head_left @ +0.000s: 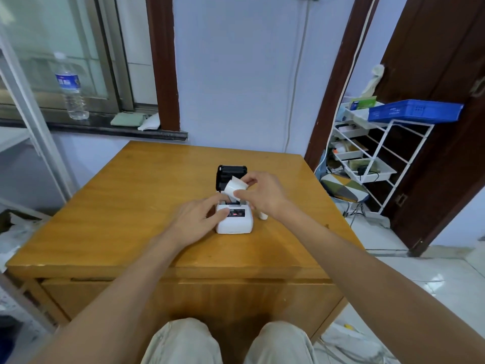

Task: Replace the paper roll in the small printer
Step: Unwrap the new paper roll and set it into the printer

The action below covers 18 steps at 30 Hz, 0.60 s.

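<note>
Right grip (258, 191) pinches paper roll (234, 189) above open printer (233, 216) — left hand (198, 218) flat on it.

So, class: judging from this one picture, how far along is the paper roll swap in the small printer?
Done: the printer lid stands open on the table. In hand: the right hand has a grip on a paper roll above the open bay, loose end trailing down, while the left hand steadies the printer body. A second white roll stands beside the printer. Left: seat the roll and close the lid.
</note>
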Tool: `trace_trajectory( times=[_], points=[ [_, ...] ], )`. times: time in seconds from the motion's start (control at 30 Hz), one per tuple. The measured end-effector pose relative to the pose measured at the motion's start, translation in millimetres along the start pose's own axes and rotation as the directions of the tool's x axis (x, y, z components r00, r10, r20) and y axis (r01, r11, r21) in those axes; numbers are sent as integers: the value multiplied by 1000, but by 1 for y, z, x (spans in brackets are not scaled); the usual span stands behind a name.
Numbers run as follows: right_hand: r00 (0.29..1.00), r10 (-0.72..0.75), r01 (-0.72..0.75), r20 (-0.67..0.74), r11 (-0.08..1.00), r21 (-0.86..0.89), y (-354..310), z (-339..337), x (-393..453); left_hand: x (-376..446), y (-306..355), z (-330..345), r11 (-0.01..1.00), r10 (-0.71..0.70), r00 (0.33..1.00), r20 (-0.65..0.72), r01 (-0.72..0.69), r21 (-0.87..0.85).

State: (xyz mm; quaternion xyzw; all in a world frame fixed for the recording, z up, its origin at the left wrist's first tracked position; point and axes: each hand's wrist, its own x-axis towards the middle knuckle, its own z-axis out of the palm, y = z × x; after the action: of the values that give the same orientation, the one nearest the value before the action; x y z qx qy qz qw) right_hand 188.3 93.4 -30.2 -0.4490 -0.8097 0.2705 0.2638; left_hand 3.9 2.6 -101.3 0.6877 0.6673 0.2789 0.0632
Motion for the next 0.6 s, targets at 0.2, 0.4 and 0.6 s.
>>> trace_trajectory(
  times=[0.2,0.4,0.6],
  points=[
    [994,-63,77,89,984,-160,1,5,14,-2,-3,1,997,18,999,35,-16,-78],
    [969,-162,230,188,874,-428,6,2,12,-2,-2,-1,998,30,1000,6,-29,-61],
    [947,-264,319,182,729,-605,8,4,13,-1,-7,2,994,50,998,-35,-54,-99]
  ],
)
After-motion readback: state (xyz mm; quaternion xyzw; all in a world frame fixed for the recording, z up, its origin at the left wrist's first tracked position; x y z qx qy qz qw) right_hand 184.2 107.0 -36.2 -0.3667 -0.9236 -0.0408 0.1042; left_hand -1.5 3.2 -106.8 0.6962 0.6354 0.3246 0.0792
